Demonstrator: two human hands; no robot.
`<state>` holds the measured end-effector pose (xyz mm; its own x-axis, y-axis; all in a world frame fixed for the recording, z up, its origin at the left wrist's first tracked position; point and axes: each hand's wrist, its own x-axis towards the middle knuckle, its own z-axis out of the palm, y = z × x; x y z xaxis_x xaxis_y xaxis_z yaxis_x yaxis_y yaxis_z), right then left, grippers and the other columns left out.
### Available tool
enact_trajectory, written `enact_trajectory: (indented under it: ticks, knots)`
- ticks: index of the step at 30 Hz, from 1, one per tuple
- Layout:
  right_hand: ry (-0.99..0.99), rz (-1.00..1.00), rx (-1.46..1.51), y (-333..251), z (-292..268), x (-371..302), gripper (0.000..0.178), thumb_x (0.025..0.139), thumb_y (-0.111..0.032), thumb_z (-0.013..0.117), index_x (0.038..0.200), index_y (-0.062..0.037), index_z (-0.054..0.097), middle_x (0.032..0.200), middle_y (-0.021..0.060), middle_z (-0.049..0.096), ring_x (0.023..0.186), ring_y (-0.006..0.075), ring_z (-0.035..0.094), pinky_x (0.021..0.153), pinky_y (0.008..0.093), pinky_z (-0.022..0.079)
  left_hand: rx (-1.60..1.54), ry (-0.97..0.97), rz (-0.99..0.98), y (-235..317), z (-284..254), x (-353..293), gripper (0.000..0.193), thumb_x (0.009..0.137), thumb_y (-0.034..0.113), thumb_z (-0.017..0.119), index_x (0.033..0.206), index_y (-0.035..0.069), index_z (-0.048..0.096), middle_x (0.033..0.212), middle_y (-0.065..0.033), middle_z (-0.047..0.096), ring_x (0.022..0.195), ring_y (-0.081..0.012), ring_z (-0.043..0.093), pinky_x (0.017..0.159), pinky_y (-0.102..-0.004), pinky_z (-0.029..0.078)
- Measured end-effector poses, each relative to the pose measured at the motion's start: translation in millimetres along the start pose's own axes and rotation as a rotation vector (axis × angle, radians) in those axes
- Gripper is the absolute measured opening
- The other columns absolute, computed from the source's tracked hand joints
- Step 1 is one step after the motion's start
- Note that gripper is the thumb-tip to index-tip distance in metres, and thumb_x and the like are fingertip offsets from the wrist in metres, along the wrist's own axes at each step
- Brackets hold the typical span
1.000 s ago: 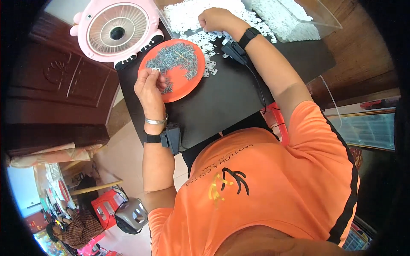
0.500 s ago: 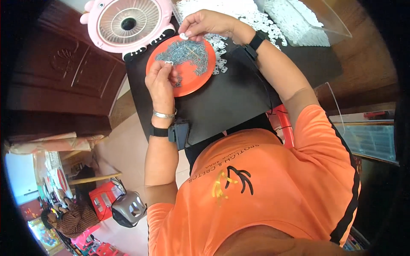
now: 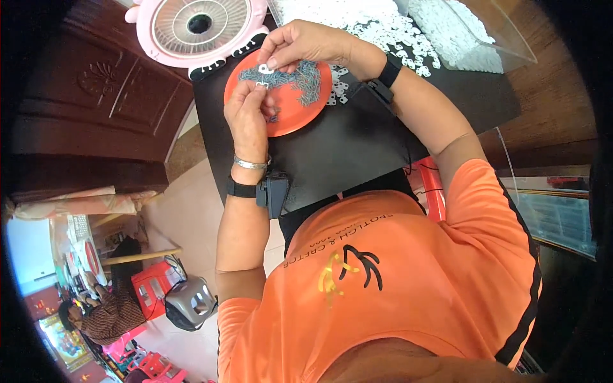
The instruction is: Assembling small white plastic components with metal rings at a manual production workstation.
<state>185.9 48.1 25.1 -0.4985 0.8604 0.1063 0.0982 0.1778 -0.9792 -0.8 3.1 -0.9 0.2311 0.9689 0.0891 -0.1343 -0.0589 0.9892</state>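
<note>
Over the orange plate (image 3: 290, 122) on the dark surface (image 3: 332, 159), L hand (image 3: 249, 116) pinched a small white clip (image 3: 262, 84) btwn thumb & fingertips; R hand (image 3: 305, 47) gripped a white tab (image 3: 264, 68) just beyond it, v. close; couldn't tell if the two touched. Grey screws (image 3: 311, 83) (prob.) lay heaped on the plate, partly hidden by the hands. Progress-wise, this pair looked mid-step, not visibly joined. Left to do, judging by stock: lots. Loose white pcs (image 3: 386, 32) were spread past the plate, & the clear bin (image 3: 507, 38) at upper R held a big pile; couldn't tell if those were done.
</note>
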Motion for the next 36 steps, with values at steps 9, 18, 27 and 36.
enact_trajectory:
  ticks: [9, 18, 27, 36]
  knots:
    - [0.002, -0.008, -0.022, -2, 6, 1, 0.018, 0.081, -0.015, 0.066, 0.094, -0.0035, 0.065, 0.079, -0.0003, 0.063, 0.066, 0.0033, 0.054, 0.061, 0.0172, 0.045, 0.001, 0.002, -0.007, -3, -2, 2, 0.014, 0.085, 0.009, 0.048, 0.073, 0.004, 0.053, 0.059, -0.0013, 0.051, 0.05, -0.0077, 0.045, 0.048, -0.0203, 0.037]
    - [-0.014, -0.042, -0.037, -2, 5, 1, 0.018, 0.08, -0.013, 0.065, 0.095, -0.0027, 0.065, 0.078, 0.0003, 0.063, 0.065, 0.004, 0.053, 0.06, 0.0179, 0.044, -0.007, 0.005, -0.027, 0, 1, 0, 0.014, 0.085, 0.008, 0.048, 0.072, 0.004, 0.052, 0.059, -0.0016, 0.051, 0.048, -0.0087, 0.045, 0.047, -0.0207, 0.036]
    - [-0.048, -0.061, -0.118, -7, 9, 0, 0.018, 0.08, -0.013, 0.065, 0.094, -0.0005, 0.065, 0.076, 0.0008, 0.062, 0.063, 0.0048, 0.051, 0.059, 0.0187, 0.043, 0.028, -0.002, -0.034, -1, 0, 1, 0.017, 0.085, 0.009, 0.048, 0.069, 0.005, 0.052, 0.057, -0.0012, 0.051, 0.049, -0.0086, 0.045, 0.047, -0.0209, 0.036]
    - [-0.025, -0.138, -0.2, -2, 16, 1, 0.021, 0.079, -0.012, 0.067, 0.095, 0.0016, 0.064, 0.076, 0.0021, 0.062, 0.068, 0.0071, 0.056, 0.062, 0.0209, 0.046, 0.004, 0.028, -0.025, -2, -1, 0, 0.016, 0.086, 0.009, 0.047, 0.072, 0.004, 0.052, 0.06, -0.0018, 0.052, 0.049, -0.0086, 0.045, 0.047, -0.0205, 0.036]
